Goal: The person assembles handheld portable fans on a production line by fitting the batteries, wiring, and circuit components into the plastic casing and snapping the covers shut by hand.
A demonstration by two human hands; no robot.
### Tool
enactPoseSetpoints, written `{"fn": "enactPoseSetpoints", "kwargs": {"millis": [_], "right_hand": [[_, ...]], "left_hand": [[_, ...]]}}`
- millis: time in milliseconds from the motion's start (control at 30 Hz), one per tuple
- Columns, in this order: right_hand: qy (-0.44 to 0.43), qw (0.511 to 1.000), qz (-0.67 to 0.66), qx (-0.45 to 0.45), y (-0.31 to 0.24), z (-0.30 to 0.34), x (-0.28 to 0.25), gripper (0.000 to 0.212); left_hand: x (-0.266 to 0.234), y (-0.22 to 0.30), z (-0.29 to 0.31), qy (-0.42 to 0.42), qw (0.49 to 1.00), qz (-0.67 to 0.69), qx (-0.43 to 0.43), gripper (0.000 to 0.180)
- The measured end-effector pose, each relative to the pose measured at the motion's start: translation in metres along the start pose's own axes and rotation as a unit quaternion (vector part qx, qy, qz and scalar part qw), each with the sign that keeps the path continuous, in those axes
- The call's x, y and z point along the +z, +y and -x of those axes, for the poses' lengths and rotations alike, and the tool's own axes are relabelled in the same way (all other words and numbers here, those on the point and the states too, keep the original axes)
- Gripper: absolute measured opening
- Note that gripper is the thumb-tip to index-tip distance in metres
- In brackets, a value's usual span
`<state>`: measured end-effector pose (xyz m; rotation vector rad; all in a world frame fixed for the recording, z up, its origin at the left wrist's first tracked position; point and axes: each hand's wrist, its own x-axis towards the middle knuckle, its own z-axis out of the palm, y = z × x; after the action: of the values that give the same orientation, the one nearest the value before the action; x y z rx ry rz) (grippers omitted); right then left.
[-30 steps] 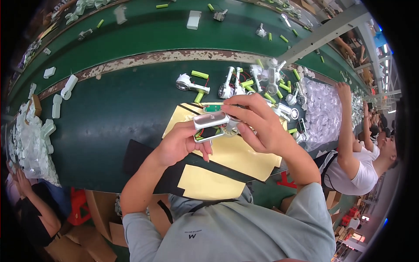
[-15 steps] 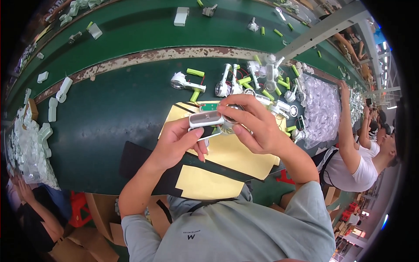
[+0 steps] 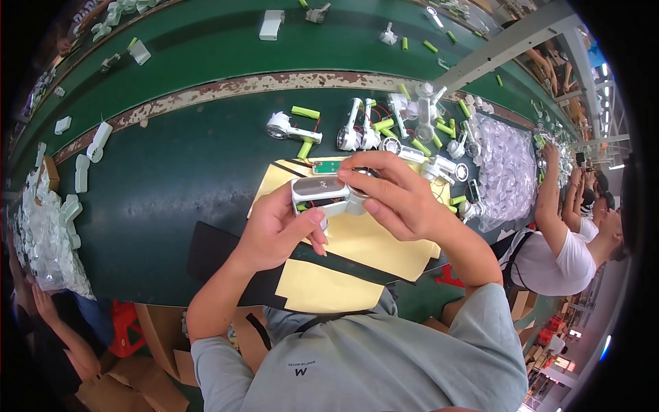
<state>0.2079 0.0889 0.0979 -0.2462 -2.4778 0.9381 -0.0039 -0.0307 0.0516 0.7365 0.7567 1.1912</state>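
Between my hands, over the yellow sheets, is a white handheld fan with a grey panel on its handle (image 3: 321, 187). My left hand (image 3: 271, 230) grips the handle's left end, thumb on its near side. Around the round fan-head end close the fingers of my right hand (image 3: 398, 196), hiding most of it. A white strip lies along the handle's near side, with a gap behind it where something green and a red wire show. At the handle's far edge is a small green circuit board (image 3: 325, 167); whether it is attached cannot be seen.
Unfinished fans with green battery cells (image 3: 305, 112) lie beyond my hands and to the right, beside a clear bag of white parts (image 3: 504, 172). Another bag of parts (image 3: 51, 233) sits at the left. Behind a worn rail, a green belt (image 3: 206, 48) carries parts. People work on both sides.
The fan has turned slightly in my hands, and the white strip now sits closer along the handle. Parts on the belt have shifted left. The person at right has lowered an arm slightly.
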Motion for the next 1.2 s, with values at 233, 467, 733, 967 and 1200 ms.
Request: {"fn": "enactPoseSetpoints", "kwargs": {"millis": [233,467,733,967,1200], "right_hand": [[0.021,0.999,-0.005,-0.024,0.003,0.002,0.002,0.038],[0.002,1.000,0.000,-0.031,0.002,-0.001,-0.001,0.042],[0.002,1.000,-0.014,-0.028,0.003,-0.002,0.005,0.043],[0.001,0.999,-0.036,-0.008,0.003,-0.002,0.008,0.046],[0.017,0.999,-0.017,-0.040,0.009,-0.006,0.005,0.041]], "left_hand": [[0.011,-0.007,-0.001,0.027,0.991,-0.077,0.108,0.033],[0.008,-0.012,0.000,0.037,0.972,-0.176,0.153,0.035],[0.011,-0.016,-0.001,0.069,0.953,-0.185,0.230,0.037],[0.012,-0.018,0.002,0.086,0.951,-0.150,0.255,0.037],[0.007,-0.019,-0.004,0.105,0.884,-0.316,0.329,0.040]]}}
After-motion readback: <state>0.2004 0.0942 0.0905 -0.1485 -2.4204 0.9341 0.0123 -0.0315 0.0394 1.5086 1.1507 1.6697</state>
